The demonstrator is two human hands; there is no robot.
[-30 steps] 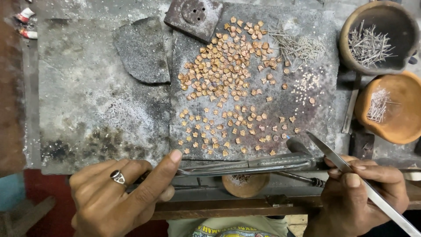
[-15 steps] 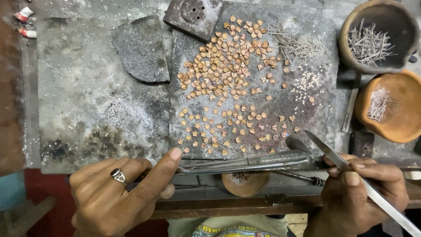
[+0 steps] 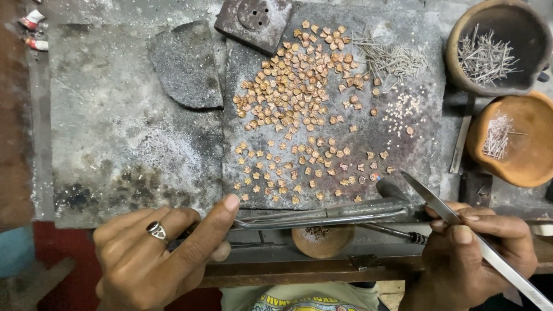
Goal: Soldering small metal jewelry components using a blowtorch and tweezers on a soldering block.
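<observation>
The left hand (image 3: 152,253) lies at the near edge of the dark soldering slab (image 3: 415,75), fingers curled around the handle end of a metal torch pipe (image 3: 328,214), thumb stretched along it and pressing it down. A ring with a dark stone (image 3: 155,230) sits on one finger. The pipe runs along the slab's near edge towards the right, and a small glow shows at its tip, just on the slab's near right corner.

The right hand (image 3: 475,253) is just off that same corner, pinching a pair of long steel tweezers (image 3: 461,224) between thumb and forefinger. The tweezer tips (image 3: 406,174) point at the slab's near right part, close to the glow; whether they grip a piece I cannot tell.

Small copper-coloured pieces (image 3: 299,86) cover the slab: heaped thickly on its far half, spread in loose rows on its near half. A bundle of thin wire pins (image 3: 391,57) lies at the slab's far right corner, with tiny pale beads (image 3: 403,106) just nearer.

Left of the slab sits a pale ash-covered block (image 3: 115,132) with a curved grey stone shard (image 3: 184,63) on it. Right of the slab stand two clay bowls (image 3: 518,167) holding more pins. A small square perforated block (image 3: 253,20) rests at the slab's far left corner.
</observation>
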